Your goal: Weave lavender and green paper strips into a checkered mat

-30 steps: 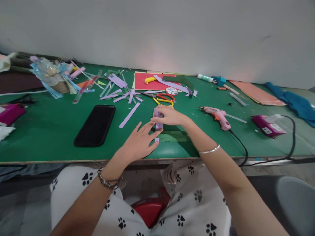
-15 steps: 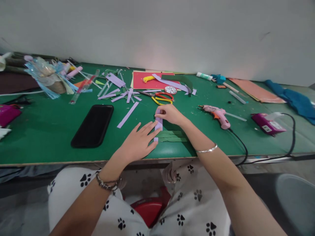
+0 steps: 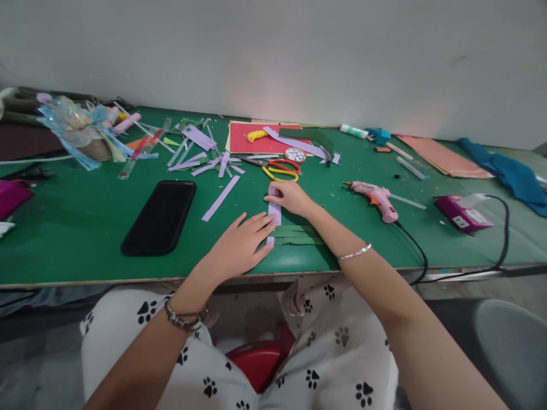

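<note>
A lilac paper strip (image 3: pixel 274 215) lies upright in front of me on the green table. Across its lower part run green paper strips (image 3: pixel 297 234), their left ends under my fingers. My left hand (image 3: pixel 239 245) rests flat with fingers spread, the fingertips pressing on the lilac strip and the ends of the green ones. At the strip's far end, my right hand (image 3: pixel 293 198) pinches it between thumb and fingers. Just beyond the right hand lie scissors (image 3: pixel 280 171) with red and yellow handles. Another lilac strip (image 3: pixel 221 198) lies apart to the left.
A black phone (image 3: pixel 160 218) lies left of my hands. To the right are a pink glue gun (image 3: pixel 376 199) with its cord and a purple box (image 3: pixel 464 213). Paper scraps (image 3: pixel 200 139), red sheets (image 3: pixel 241 142) and a glue stick (image 3: pixel 354 131) lie towards the wall.
Both hands keep almost the same places on the paper strips. The whole view has shifted very slightly; nothing was taken up or let go.
</note>
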`<state>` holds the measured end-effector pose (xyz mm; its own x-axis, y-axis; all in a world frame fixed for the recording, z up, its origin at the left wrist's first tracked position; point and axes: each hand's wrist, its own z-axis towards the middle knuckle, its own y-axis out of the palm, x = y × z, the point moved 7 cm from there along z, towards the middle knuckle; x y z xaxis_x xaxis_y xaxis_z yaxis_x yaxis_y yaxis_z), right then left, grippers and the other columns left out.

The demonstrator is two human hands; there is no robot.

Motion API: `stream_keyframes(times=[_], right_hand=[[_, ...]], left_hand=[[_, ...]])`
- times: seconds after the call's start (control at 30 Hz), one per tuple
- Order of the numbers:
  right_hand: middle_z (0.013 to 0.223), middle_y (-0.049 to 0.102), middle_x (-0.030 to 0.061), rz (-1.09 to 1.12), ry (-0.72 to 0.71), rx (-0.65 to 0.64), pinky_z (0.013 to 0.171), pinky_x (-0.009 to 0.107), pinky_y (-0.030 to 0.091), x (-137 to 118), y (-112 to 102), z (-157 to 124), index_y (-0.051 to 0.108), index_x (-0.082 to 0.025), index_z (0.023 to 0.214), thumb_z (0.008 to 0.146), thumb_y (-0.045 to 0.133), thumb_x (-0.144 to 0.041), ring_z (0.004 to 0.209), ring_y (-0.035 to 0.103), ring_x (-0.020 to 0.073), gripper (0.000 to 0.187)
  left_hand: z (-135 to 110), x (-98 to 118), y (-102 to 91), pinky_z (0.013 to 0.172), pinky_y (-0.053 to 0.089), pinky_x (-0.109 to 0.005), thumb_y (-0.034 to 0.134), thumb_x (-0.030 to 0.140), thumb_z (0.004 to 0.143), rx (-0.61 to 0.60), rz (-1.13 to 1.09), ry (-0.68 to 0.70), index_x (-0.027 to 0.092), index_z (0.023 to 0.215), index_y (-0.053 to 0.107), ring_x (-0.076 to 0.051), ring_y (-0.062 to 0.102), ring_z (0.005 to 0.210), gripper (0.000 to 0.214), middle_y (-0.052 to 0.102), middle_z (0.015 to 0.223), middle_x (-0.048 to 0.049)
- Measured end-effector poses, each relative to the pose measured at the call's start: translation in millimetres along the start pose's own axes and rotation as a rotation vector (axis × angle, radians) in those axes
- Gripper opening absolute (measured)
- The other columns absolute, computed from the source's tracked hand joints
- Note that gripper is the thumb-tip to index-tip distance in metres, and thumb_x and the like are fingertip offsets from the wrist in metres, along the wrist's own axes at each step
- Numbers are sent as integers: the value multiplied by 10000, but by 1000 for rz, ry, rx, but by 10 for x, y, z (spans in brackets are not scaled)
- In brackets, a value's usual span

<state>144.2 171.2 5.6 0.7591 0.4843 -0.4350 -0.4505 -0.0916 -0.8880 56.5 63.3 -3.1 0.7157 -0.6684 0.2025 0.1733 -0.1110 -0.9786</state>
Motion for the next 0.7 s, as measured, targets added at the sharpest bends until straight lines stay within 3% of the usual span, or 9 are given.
stream_keyframes(times=[0.13,0.23,0.3,0.33,0.4,0.47,0.53,0.7], right_hand=[[717,537,-10,-3,10,60,583,236,306,4,-55,-4,526,-168,791,760,581,-211,613,434,107,77],[914,558,64,8,-20,286,680,265,366,-98,-349,-143,523,-151,953,767,547,-188,753,484,143,190],[928,547,83,10,-49,407,727,278,380,-222,-558,-334,524,-141,959,792,490,-168,814,492,157,173],[908,547,76,12,-62,396,725,279,384,-290,-608,-433,532,-146,934,797,480,-170,799,494,155,148],[831,558,48,25,-97,243,713,279,396,-422,-574,-613,547,-162,879,806,490,-197,751,504,150,99],[867,578,48,28,-131,43,761,286,400,-514,-426,-774,557,-172,866,791,542,-216,826,523,162,88],[929,583,55,45,-126,-61,808,298,398,-524,-289,-880,552,-177,889,785,566,-221,895,519,172,114],[1005,555,75,37,-110,-145,849,333,393,-455,-88,-898,553,-177,940,773,600,-240,945,496,192,185]], left_hand=[[-10,8,4,1087,253,-453,272,316,930,12,4,10,165,1348,384,-202,307,1329,458,362,1437,-55],[-15,13,3,1087,255,-453,274,304,929,23,-6,13,173,1353,374,-199,313,1327,455,373,1431,-50],[-17,12,-2,1090,255,-447,276,292,926,32,-13,12,164,1367,348,-198,314,1326,465,374,1430,-59],[-19,7,-5,1091,256,-440,280,295,925,39,-16,5,147,1378,326,-201,307,1330,479,362,1436,-72],[-26,-20,-10,1094,255,-429,297,324,921,52,-11,-28,95,1394,278,-215,278,1343,526,312,1457,-107],[-42,-50,0,1096,251,-433,306,370,919,45,7,-70,59,1397,260,-237,251,1352,572,266,1471,-131],[-68,-60,28,1096,246,-446,294,395,922,13,31,-96,53,1391,276,-250,249,1352,581,259,1471,-134],[-155,-11,38,1085,263,-457,277,418,925,-14,97,-116,79,1383,312,-260,257,1349,571,293,1458,-125]])
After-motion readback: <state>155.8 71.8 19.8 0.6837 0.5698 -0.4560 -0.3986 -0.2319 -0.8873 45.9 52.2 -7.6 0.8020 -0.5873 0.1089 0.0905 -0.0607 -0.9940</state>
